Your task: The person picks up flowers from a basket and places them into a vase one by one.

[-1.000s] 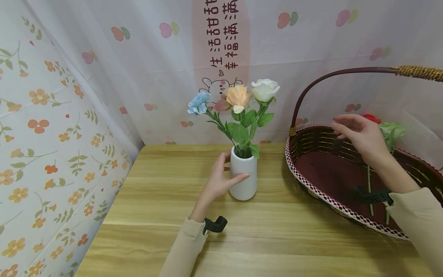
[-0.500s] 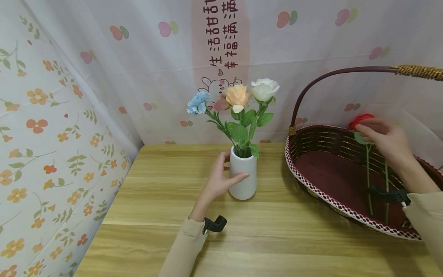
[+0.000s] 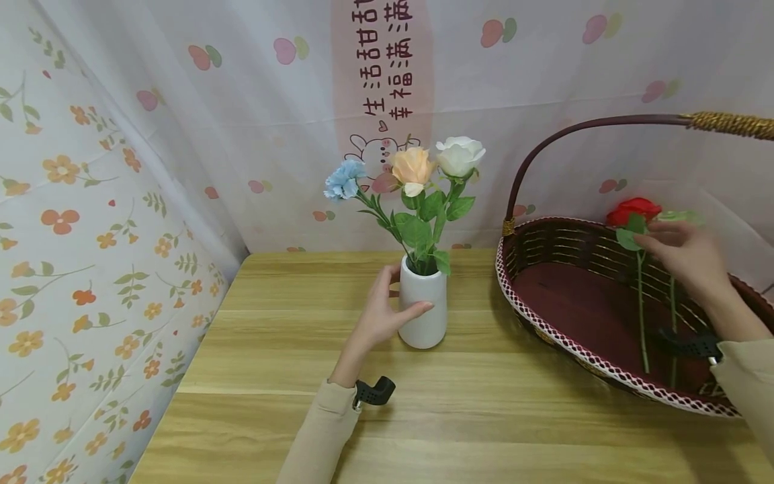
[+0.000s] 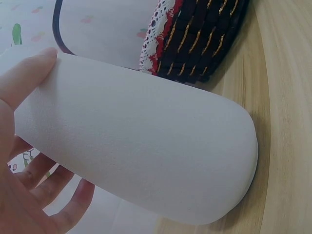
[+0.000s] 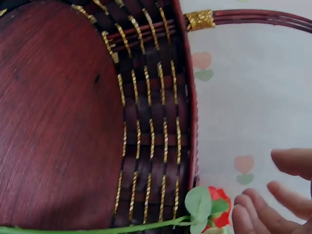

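Observation:
My left hand (image 3: 383, 312) grips a white vase (image 3: 424, 316) standing upright on the table, thumb across its front and fingers behind. In the vase are a blue carnation-like flower (image 3: 345, 179), a peach rose (image 3: 412, 168) and a white rose (image 3: 461, 156). At the right, my right hand (image 3: 692, 262) hovers over the basket (image 3: 562, 296), close beside the leaves of a red rose (image 3: 633, 212). The right wrist view shows its thumb and fingers (image 5: 261, 214) apart next to the red bloom. Partly behind this hand lies a pale green flower (image 3: 680, 216).
The basket's tall arched handle (image 3: 605, 122) rises above its lace-trimmed rim. A patterned cloth (image 3: 290, 134) hangs behind the wooden table (image 3: 272, 376), and a floral cloth (image 3: 91, 269) hangs at the left. Black wrist mounts (image 3: 375, 391) sit on both arms.
My right hand has moved right and slightly down, to beside the red rose, whose bloom and leaves now show more fully. The left hand has stayed on the vase.

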Available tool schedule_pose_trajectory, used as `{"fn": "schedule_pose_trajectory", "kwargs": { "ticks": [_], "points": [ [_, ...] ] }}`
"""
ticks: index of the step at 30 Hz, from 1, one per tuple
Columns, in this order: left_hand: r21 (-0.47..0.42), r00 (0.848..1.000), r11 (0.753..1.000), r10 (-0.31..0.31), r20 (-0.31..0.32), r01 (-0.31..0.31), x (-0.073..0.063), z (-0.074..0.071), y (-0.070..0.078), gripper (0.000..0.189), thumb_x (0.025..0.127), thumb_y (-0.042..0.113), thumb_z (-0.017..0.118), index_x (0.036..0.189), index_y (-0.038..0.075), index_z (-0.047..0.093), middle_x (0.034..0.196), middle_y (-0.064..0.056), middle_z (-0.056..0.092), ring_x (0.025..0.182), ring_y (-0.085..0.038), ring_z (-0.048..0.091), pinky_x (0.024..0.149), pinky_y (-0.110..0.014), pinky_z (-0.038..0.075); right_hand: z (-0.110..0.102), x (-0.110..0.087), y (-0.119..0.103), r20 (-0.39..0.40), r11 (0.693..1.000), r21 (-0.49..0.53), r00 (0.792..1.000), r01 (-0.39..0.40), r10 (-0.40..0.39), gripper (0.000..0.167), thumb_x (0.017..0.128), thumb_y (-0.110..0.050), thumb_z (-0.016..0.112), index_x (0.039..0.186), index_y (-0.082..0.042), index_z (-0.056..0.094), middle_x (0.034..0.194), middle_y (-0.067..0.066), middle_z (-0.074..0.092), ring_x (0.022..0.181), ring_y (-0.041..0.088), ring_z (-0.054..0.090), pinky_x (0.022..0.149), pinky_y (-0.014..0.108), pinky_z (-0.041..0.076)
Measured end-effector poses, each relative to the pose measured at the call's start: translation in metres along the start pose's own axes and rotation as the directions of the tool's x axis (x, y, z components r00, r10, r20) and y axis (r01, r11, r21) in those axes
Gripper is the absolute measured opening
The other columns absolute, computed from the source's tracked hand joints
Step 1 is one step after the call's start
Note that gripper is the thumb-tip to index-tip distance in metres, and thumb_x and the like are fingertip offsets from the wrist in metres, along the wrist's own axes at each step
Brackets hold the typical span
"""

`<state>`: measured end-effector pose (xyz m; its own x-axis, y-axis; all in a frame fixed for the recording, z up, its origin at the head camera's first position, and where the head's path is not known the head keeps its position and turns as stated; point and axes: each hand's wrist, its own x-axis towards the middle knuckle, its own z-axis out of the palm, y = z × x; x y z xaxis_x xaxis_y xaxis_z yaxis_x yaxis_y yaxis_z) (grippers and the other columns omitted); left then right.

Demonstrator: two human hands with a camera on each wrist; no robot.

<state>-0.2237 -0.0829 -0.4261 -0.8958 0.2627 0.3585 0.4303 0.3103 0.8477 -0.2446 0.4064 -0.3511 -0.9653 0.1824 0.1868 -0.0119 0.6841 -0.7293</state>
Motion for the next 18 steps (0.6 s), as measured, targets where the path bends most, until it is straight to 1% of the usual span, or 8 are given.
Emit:
{"fn": "schedule_pose_trajectory", "kwargs": {
  "ticks": [2,4,6,8,12,14,16,18],
  "points": [
    [0.002,1.000,1.000,0.001,0.000,-0.001,0.000,-0.001,0.000,0.070,0.084,0.028,0.085,0.139,0.009,0.046,0.134,-0.004,0.052,0.124,-0.020,0.049,0.097,-0.040,0.049,-0.001,-0.001,0.003,0.024,0.998,-0.055,1.000,-0.006,0.008,0.054,0.100,-0.040,0.060,0.136,0.000,0.053,0.121,0.016,0.060,0.071,-0.019,0.042,0.057,0.010,0.040],
    [0.003,1.000,1.000,0.001,0.000,-0.001,-0.001,-0.001,-0.001,0.070,0.084,0.029,0.084,0.139,0.009,0.046,0.134,-0.004,0.052,0.124,-0.020,0.049,0.097,-0.040,0.049,-0.002,0.000,0.006,0.040,0.996,-0.094,0.999,-0.009,0.012,0.068,0.101,-0.039,0.058,0.139,0.016,0.043,0.129,0.040,0.051,0.070,-0.021,0.039,0.055,0.012,0.039],
    [0.006,1.000,1.000,0.003,0.000,-0.003,0.000,-0.001,-0.001,0.070,0.084,0.029,0.084,0.139,0.010,0.046,0.134,-0.004,0.052,0.124,-0.020,0.049,0.097,-0.041,0.049,-0.003,0.001,0.011,0.050,0.991,-0.130,0.999,-0.011,0.018,0.070,0.101,-0.040,0.057,0.138,0.017,0.044,0.131,0.048,0.045,0.071,-0.021,0.036,0.054,0.013,0.038],
    [0.006,1.000,1.000,0.005,-0.001,-0.005,0.000,-0.001,-0.001,0.070,0.085,0.030,0.084,0.140,0.010,0.046,0.134,-0.004,0.053,0.124,-0.021,0.049,0.097,-0.042,0.049,-0.003,0.002,0.017,0.061,0.990,-0.141,0.998,0.003,0.006,0.068,0.100,-0.039,0.059,0.136,0.018,0.045,0.128,0.049,0.047,0.071,-0.020,0.038,0.054,0.015,0.040],
    [0.005,1.000,1.000,0.011,-0.001,-0.010,0.000,-0.001,0.000,0.070,0.085,0.030,0.084,0.140,0.010,0.046,0.134,-0.005,0.053,0.124,-0.022,0.049,0.097,-0.042,0.049,-0.001,0.002,0.027,0.068,0.984,-0.179,0.998,0.012,0.000,0.067,0.099,-0.037,0.061,0.132,0.020,0.047,0.123,0.048,0.051,0.072,-0.010,0.045,0.053,0.018,0.042],
    [0.001,1.000,1.000,0.011,0.000,-0.011,0.000,-0.001,0.000,0.070,0.085,0.030,0.084,0.140,0.010,0.046,0.135,-0.005,0.053,0.124,-0.022,0.049,0.097,-0.043,0.049,0.001,0.001,0.031,0.070,0.980,-0.196,0.998,0.016,-0.002,0.065,0.099,-0.035,0.062,0.130,0.020,0.048,0.119,0.047,0.054,0.070,0.002,0.055,0.053,0.021,0.043],
    [0.000,1.000,1.000,0.009,0.001,-0.009,0.000,-0.001,0.000,0.070,0.085,0.030,0.084,0.140,0.009,0.046,0.135,-0.005,0.053,0.124,-0.022,0.048,0.098,-0.043,0.049,0.003,0.000,0.034,0.072,0.974,-0.224,0.997,0.021,-0.005,0.064,0.099,-0.035,0.061,0.129,0.020,0.048,0.117,0.046,0.056,0.069,0.025,0.065,0.053,0.024,0.044],
    [-0.004,1.000,1.000,0.007,0.002,-0.007,0.000,-0.001,0.000,0.070,0.085,0.030,0.084,0.140,0.009,0.046,0.135,-0.005,0.052,0.124,-0.022,0.048,0.098,-0.043,0.049,0.004,-0.002,0.036,0.074,0.967,-0.254,0.997,0.029,-0.010,0.063,0.100,-0.035,0.060,0.129,0.020,0.048,0.116,0.045,0.057,0.082,0.049,0.065,0.056,0.029,0.046]
  ]
}}
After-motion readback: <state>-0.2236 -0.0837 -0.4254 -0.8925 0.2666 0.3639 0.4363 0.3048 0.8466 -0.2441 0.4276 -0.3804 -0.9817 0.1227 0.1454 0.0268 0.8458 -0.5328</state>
